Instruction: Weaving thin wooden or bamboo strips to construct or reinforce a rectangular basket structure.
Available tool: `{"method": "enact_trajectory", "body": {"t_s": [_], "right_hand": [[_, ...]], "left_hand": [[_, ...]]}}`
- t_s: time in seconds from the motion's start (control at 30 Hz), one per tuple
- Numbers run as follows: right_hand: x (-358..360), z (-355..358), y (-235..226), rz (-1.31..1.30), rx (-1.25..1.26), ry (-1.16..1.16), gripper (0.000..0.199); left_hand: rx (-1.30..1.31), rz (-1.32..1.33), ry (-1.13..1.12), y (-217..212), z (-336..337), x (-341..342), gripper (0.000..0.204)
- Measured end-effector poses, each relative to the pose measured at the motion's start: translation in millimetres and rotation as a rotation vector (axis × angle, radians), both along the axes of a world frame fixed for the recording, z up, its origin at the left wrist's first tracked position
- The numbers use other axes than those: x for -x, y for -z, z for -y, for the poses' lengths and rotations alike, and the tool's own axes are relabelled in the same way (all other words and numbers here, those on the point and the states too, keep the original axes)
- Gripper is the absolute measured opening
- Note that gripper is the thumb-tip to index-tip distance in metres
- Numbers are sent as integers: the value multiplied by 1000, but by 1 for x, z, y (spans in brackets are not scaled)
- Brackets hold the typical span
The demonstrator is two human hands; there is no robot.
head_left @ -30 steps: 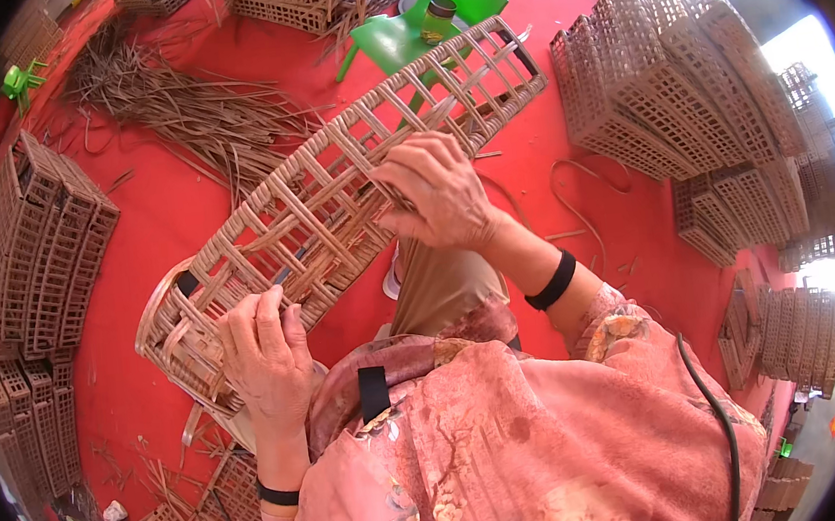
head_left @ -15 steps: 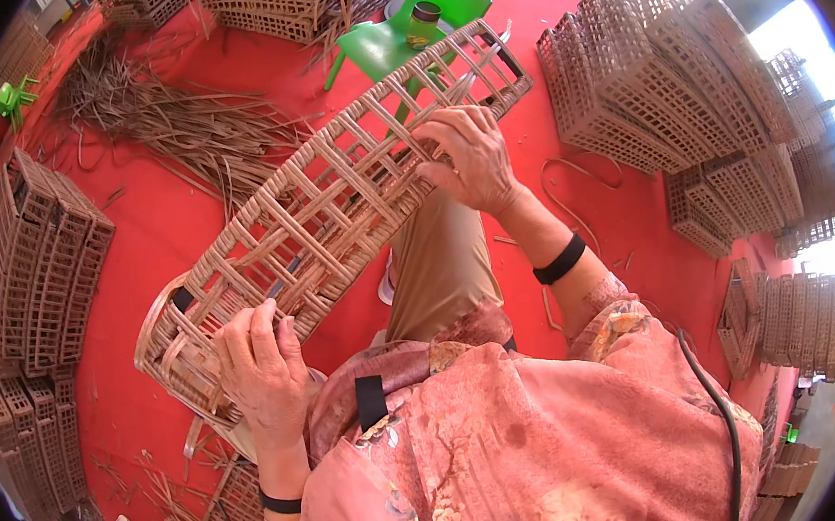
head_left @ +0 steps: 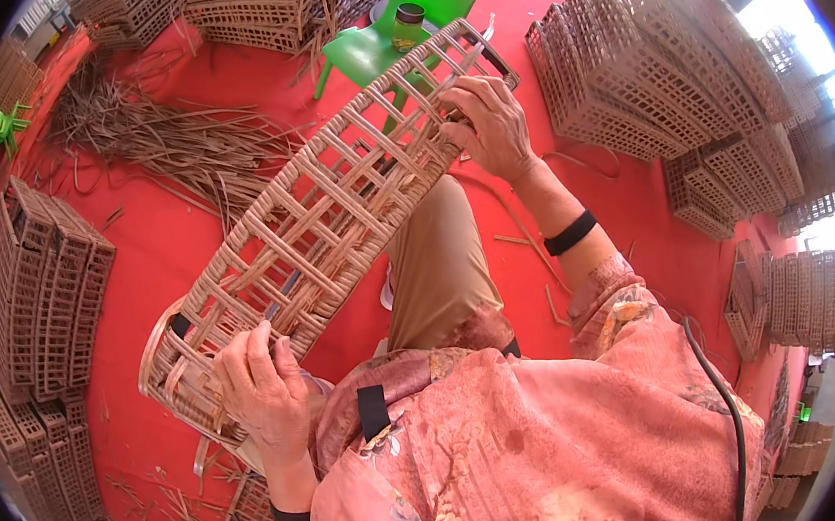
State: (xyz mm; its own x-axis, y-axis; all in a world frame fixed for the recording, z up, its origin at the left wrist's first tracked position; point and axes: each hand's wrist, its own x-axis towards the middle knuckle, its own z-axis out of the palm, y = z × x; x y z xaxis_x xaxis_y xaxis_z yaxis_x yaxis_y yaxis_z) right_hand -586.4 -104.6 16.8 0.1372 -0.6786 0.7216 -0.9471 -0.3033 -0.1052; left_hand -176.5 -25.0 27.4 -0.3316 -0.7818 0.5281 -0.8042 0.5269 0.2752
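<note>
A long, narrow woven basket (head_left: 361, 249) with open lattice sides slants across the space in front of me, its left end low and its right end raised. My left hand (head_left: 266, 396) is closed on the near side of its rounded left end, thumb and fingertips together at the rim. Toward the right end, my right hand (head_left: 493, 131) grips the near rim, with its fingers bent over the edge. Exactly what strand lies between the fingertips is hidden. A dark patch (head_left: 180, 326) shows inside the left end. Below the basket is my trousered leg (head_left: 439, 278).
Beyond the basket stands a green chair (head_left: 357, 53) bearing a lidded jar (head_left: 408, 28). Loose flat strips (head_left: 175, 143) lie heaped on the red floor (head_left: 138, 277). Stacked lattice baskets rise at the left (head_left: 43, 286) and right (head_left: 620, 70).
My right hand has shifted slightly right and up along the rim. The basket has tilted a little, turning its lattice more toward me. My left hand stays at the left end.
</note>
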Motion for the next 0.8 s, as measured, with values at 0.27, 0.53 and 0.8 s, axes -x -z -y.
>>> {"method": "enact_trajectory", "body": {"t_s": [0.27,0.53,0.8], "right_hand": [[10,8,1,-114,14,-18,42],[14,7,8,-95,4,1,43],[20,-2,5,-123,-12,110,37]], "left_hand": [[20,20,7,1,0,0,26],[-10,-1,2,-1,0,1,23],[-9,7,-6,0,-1,1,22]]}}
